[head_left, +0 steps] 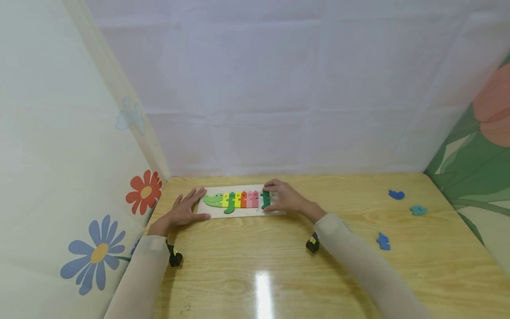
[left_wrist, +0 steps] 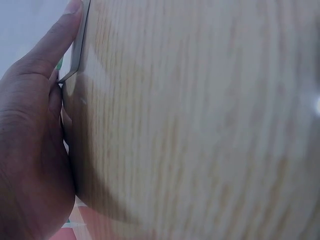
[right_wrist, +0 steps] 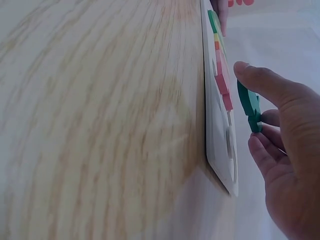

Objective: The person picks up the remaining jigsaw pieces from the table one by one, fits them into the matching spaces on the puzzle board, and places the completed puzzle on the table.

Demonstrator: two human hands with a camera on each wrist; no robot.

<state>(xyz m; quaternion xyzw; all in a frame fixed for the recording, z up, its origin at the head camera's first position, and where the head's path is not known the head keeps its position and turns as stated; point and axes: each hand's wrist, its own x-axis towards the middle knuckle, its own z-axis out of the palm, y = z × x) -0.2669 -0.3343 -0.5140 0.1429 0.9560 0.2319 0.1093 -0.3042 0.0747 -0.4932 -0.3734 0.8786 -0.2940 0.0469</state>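
Note:
A pale puzzle board (head_left: 215,214) lies near the back of the table, carrying a crocodile of coloured pieces: a light green head (head_left: 213,201), a green leg piece (head_left: 229,204), then yellow, orange and pink segments (head_left: 251,200). My left hand (head_left: 184,210) rests at the board's left end, fingers and thumb extended and spread along its edges. Between thumb and fingers, my right hand (head_left: 284,197) pinches a dark green puzzle piece (right_wrist: 248,102). In the right wrist view that piece is just above the board's face, near the last pink segment.
On the right of the table lie three loose pieces: dark blue (head_left: 396,194), teal (head_left: 418,210) and blue (head_left: 383,241). A white cloth wall (head_left: 247,110) stands behind the table; flower-printed panels (head_left: 95,155) flank it.

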